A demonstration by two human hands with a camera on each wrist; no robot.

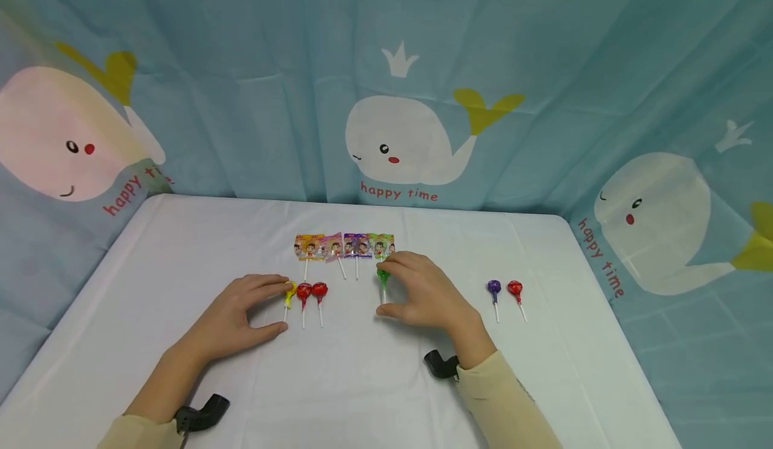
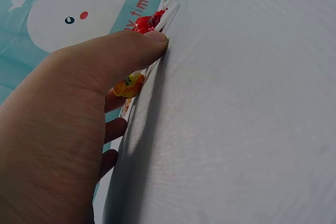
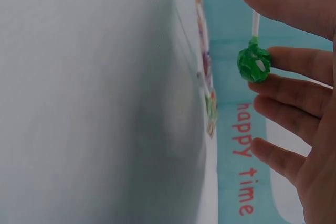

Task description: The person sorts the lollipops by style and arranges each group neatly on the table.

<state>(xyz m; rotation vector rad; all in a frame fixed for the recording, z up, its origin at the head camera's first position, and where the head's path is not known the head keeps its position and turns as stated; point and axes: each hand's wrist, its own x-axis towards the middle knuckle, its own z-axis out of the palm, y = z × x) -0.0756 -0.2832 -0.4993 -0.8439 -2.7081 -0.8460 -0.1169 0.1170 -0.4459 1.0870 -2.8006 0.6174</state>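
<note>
My left hand (image 1: 241, 315) spans a yellow lollipop (image 1: 290, 293), with the fingertips at its candy head and the thumb by the stick end. In the left wrist view the yellow head (image 2: 129, 85) shows below the thumb, and part of the stick is hidden. Just right of it lie two red lollipops, one (image 1: 304, 291) beside the other (image 1: 319, 290). Lifted off the cloth, a green lollipop (image 3: 254, 63) is held in my right hand (image 1: 423, 293). The fingertips touch its round head, while the thumb is at the stick.
Behind the hands is a row of flat-wrapped lollipops: orange (image 1: 310, 246), pink (image 1: 333, 246), purple (image 1: 357, 245) and green (image 1: 382, 243). To the right lie a purple round lollipop (image 1: 494, 288) and a red one (image 1: 515, 288). A whale-print curtain (image 1: 290, 100) borders the white-covered table (image 1: 338, 395).
</note>
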